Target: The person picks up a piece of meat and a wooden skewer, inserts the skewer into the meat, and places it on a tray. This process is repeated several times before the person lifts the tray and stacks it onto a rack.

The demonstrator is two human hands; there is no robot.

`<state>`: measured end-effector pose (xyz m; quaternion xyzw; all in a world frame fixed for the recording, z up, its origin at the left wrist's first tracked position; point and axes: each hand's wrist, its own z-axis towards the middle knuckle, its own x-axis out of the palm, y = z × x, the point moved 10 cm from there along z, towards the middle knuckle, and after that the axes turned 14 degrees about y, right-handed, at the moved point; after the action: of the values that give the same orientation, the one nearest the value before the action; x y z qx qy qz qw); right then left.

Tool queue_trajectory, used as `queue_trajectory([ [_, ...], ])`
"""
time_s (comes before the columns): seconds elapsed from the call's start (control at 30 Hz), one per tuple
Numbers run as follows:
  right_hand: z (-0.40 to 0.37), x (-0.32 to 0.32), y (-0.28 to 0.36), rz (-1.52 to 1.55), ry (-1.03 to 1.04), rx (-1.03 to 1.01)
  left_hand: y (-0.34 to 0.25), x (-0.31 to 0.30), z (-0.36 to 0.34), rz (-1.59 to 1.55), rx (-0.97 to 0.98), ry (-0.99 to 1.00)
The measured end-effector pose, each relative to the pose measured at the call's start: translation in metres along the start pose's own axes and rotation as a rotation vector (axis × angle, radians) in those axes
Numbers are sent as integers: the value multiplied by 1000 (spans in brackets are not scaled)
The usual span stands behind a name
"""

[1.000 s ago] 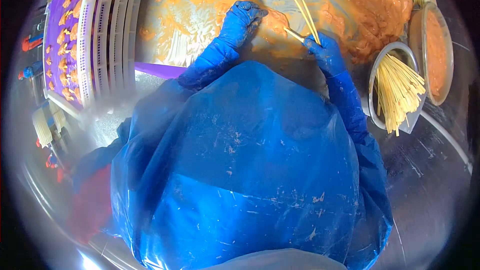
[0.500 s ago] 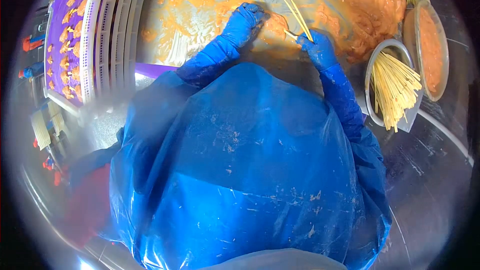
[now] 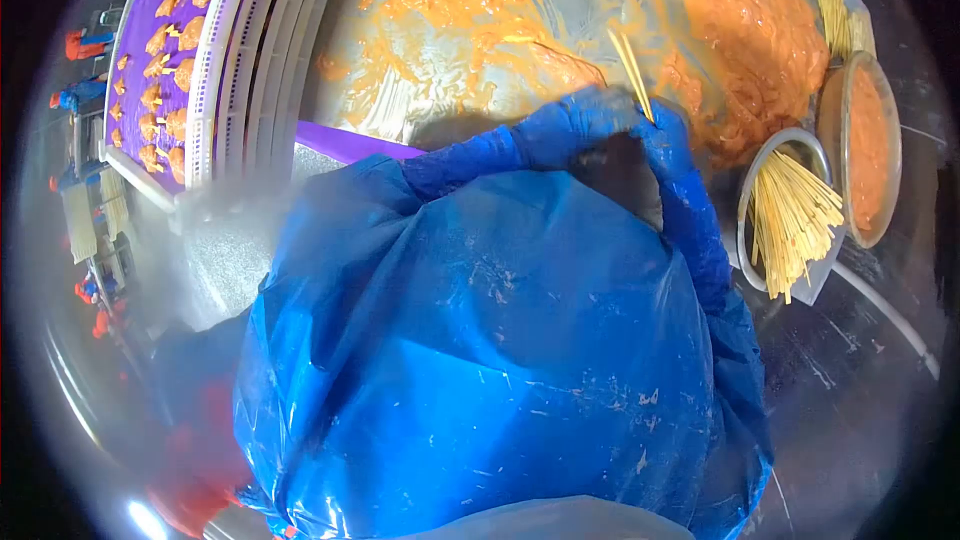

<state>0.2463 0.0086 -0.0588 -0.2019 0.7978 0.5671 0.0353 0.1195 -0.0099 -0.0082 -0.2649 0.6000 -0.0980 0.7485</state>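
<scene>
In the head view, my right hand (image 3: 662,132), in a blue glove, is closed around a few thin wooden skewers (image 3: 630,70) that point up and away. My left hand (image 3: 598,112), also blue-gloved, is smeared by motion and reaches across beside the right one. Its fingers cannot be made out, nor whether it touches the skewers. Just beyond the left hand, a piece of orange marinated meat (image 3: 565,64) lies on the metal table (image 3: 440,125), with a thin stick end showing at its left.
Marinated meat (image 3: 740,50) is heaped at the right of the table. A metal container of skewers (image 3: 795,215) stands at right, beside a tub of orange mix (image 3: 868,155). Stacked white trays (image 3: 215,70) with skewered meat on purple sheet stand at left. People (image 3: 85,90) work farther left.
My left hand has moved right and nearer my body, away from the meat piece, to beside my right hand. My right hand still holds skewers. The whole view has shifted slightly.
</scene>
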Motion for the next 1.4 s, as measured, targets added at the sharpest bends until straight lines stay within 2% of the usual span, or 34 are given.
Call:
queue_trajectory([
  [0.03,-2,-5,1,-6,-2,-6,-8,-4,5,-207,149,-11],
  [0.07,-5,-12,-17,90,-8,116,27,93,13,45,99,18],
  [0.1,-10,-17,-36,186,-13,238,35,106,9,51,99,10],
  [0.13,-13,-21,-42,177,-11,230,39,118,8,89,102,119],
  [0.17,-18,-25,-50,345,-68,174,46,130,6,125,103,228],
  [0.2,-19,-32,-60,516,-128,117,59,93,13,119,-30,366],
  [0.23,-17,-39,-76,512,-131,113,71,51,16,132,-170,510],
  [0.27,-15,-51,-80,469,-156,-10,81,6,17,162,-301,653],
  [0.3,-16,-61,-77,425,-181,-133,94,-48,-23,169,-27,11],
  [0.33,-16,-61,-79,424,-188,-135,112,-77,-33,177,-94,15],
  [0.4,-16,-58,-75,236,-267,-93,186,-88,-55,396,-272,140],
  [0.43,-17,-50,-46,238,-272,-101,196,-108,-66,490,-318,119],
  [0.5,-10,-2,-10,466,-27,81,213,-135,-75,542,-329,44],
  [0.53,-1,14,-4,488,20,55,219,-140,-72,550,-322,46],
  [0.57,8,31,0,511,67,30,231,-157,-76,396,-390,-97],
  [0.6,19,62,16,865,245,-25,245,-171,-81,235,-454,-236],
  [0.63,26,90,40,1219,425,-84,250,-178,-70,236,-445,-226],
  [0.7,37,106,37,586,301,194,235,-212,-38,207,-295,-348],
  [0.8,49,116,53,665,286,90,234,-192,11,69,-304,-195],
  [0.83,52,112,37,666,287,92,239,-175,26,28,-320,-127],
  [0.9,52,70,-9,331,86,-11,229,-131,34,-53,-510,-97],
  [0.97,19,36,-21,534,-24,107,182,-104,25,-88,-399,-424],
  [1.0,9,24,-33,539,-38,115,168,-87,28,-303,-362,-402],
  [1.03,-5,3,-39,377,-132,42,154,-68,30,-521,-326,-375],
  [1.07,-20,-12,-38,209,-218,-27,155,-26,26,-796,-473,-271],
  [1.1,-30,-17,-45,209,-223,-10,150,-23,27,-812,-472,-261],
  [1.17,-52,-24,-61,279,-292,164,134,-56,22,-958,-249,-435],
  [1.2,-58,-25,-52,322,-318,77,134,-78,34,-486,-175,-294],
  [1.23,-60,-24,-58,325,-321,85,95,-128,42,53,-81,-327],
  [1.3,-59,-27,-62,138,-323,71,125,-95,36,29,-71,-245],
  [1.33,-60,-27,-60,136,-324,68,121,-90,26,31,-69,-248],
  [1.4,-66,-32,-48,8,-376,34,134,-61,12,-238,-262,-61],
])
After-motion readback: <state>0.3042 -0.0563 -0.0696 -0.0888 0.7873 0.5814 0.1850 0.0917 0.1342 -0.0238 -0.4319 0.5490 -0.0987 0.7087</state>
